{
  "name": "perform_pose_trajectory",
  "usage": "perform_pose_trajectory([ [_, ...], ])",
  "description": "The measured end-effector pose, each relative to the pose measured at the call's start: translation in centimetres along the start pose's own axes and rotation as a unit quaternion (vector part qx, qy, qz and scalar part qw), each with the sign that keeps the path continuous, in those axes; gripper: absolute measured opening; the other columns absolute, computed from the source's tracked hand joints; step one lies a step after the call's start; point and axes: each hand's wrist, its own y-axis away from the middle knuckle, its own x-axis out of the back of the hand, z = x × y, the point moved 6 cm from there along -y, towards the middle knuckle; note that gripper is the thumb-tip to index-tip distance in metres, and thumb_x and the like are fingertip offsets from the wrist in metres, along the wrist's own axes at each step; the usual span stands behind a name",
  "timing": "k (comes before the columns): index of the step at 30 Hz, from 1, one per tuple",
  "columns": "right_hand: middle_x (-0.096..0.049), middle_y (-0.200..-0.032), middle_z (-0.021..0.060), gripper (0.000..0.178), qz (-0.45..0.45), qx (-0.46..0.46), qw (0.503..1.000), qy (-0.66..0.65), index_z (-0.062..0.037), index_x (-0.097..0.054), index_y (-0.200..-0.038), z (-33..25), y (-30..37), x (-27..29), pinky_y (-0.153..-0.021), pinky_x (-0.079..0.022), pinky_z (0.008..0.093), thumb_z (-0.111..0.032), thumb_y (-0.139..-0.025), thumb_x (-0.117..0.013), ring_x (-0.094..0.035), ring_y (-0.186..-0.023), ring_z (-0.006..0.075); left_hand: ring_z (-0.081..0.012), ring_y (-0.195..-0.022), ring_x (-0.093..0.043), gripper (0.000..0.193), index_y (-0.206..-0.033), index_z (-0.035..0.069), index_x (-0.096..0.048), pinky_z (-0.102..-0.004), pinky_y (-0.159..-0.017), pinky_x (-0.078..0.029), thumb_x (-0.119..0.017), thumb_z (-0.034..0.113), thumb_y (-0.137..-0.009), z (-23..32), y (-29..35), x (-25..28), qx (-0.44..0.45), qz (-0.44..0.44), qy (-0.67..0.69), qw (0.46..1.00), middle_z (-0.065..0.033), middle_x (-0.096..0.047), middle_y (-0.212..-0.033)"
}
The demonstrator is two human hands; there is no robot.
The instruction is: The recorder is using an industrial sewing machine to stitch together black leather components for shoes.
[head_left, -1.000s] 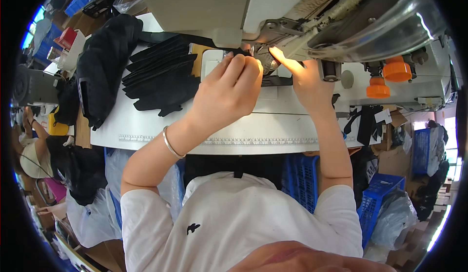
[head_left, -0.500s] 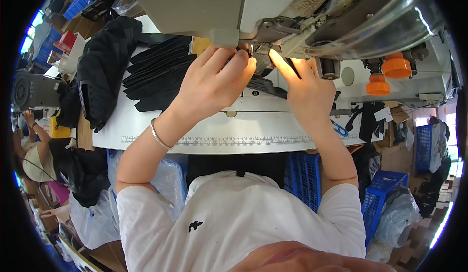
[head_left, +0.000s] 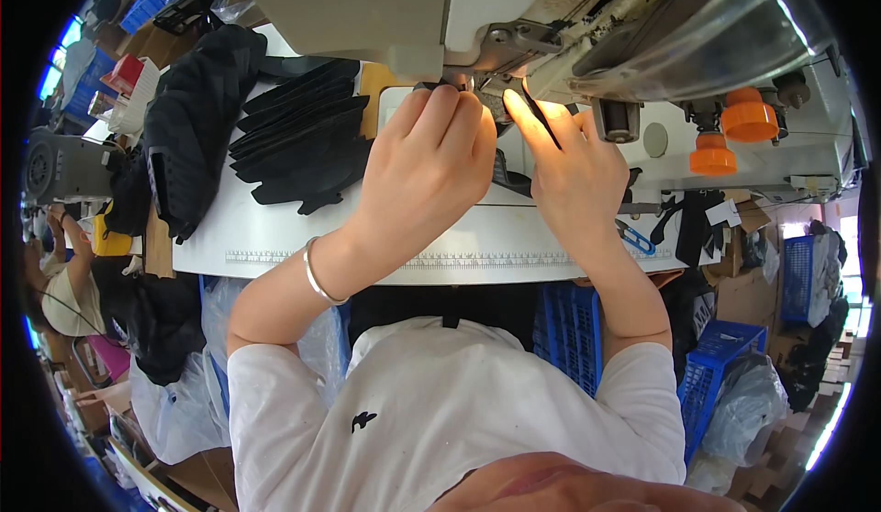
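A black fabric piece (head_left: 512,176) lies on the sewing machine table (head_left: 440,269), just below the presser-foot area (head_left: 468,81) and between the two hands. The left hand (head_left: 427,159) has its fingers curled in beside that area; their tips are hidden, so I cannot tell what they grip. The right hand (head_left: 578,177) points its index finger forward, with a narrow black strip (head_left: 543,116) running between index and middle fingers; whether they pinch it I cannot tell. Left of the left hand lies a fanned stack of black fabric pieces (head_left: 298,145), beside a larger black fabric bundle (head_left: 197,127).
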Motion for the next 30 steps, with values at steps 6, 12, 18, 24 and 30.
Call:
perform_pose_trajectory([
  [6, -0.066, -0.106, -0.0049, 0.065, -0.004, -0.004, 1.000, -0.017, -0.0184, -0.072, -0.129, 0.1, 0.0, -0.2, -0.054, -0.046, 0.0307, 0.003, -0.068, -0.069, -0.062, -0.077, 0.0172, -0.0222, -0.080, -0.054, 0.014, -0.067, 0.004, -0.054, -0.0307, -0.069, -0.046, -0.067, 0.004, -0.060, 0.3, -0.5, -0.4, 0.008, 0.029, -0.060, 0.998, -0.0089, -0.052, -0.075],
  [12, -0.067, -0.106, -0.0038, 0.061, -0.003, -0.003, 1.000, -0.014, -0.0186, -0.071, -0.130, 0.2, 0.1, 0.1, -0.055, -0.047, 0.0311, 0.002, -0.073, -0.068, -0.064, -0.076, 0.0174, -0.0249, -0.088, -0.060, 0.012, -0.070, 0.001, -0.058, -0.0324, -0.077, -0.050, -0.066, 0.004, -0.061, 0.7, 0.0, -0.3, 0.024, -0.020, -0.034, 0.999, -0.0113, -0.061, -0.081],
  [18, -0.068, -0.111, -0.0024, 0.059, -0.031, 0.004, 0.999, -0.037, -0.0162, -0.071, -0.129, 0.3, 0.0, 0.0, -0.058, -0.050, 0.0305, 0.004, -0.074, -0.066, -0.064, -0.078, 0.0183, -0.0292, -0.103, -0.065, 0.031, -0.098, -0.005, -0.072, -0.0398, -0.097, -0.057, -0.067, 0.001, -0.068, 2.8, 1.6, -0.9, -0.012, -0.049, -0.142, 0.989, -0.0143, -0.065, -0.101],
  [24, -0.070, -0.122, -0.0012, 0.058, -0.033, -0.001, 0.998, -0.044, -0.0141, -0.071, -0.129, 0.0, 0.1, 0.2, -0.064, -0.054, 0.0291, 0.004, -0.073, -0.066, -0.063, -0.083, 0.0188, -0.0349, -0.095, -0.066, 0.025, -0.094, -0.010, -0.072, -0.0413, -0.088, -0.062, -0.068, 0.003, -0.072, 2.3, 1.9, -1.2, -0.020, 0.011, -0.151, 0.988, -0.0205, -0.066, -0.096],
  [30, -0.069, -0.129, -0.0040, 0.058, -0.035, -0.009, 0.999, -0.026, -0.0145, -0.072, -0.128, -0.5, 0.3, 0.4, -0.066, -0.054, 0.0268, 0.004, -0.073, -0.067, -0.060, -0.082, 0.0173, -0.0330, -0.093, -0.066, 0.025, -0.093, -0.009, -0.071, -0.0380, -0.085, -0.063, -0.069, 0.002, -0.071, 1.5, 2.0, -0.9, -0.024, 0.033, -0.122, 0.992, -0.0199, -0.064, -0.096],
])
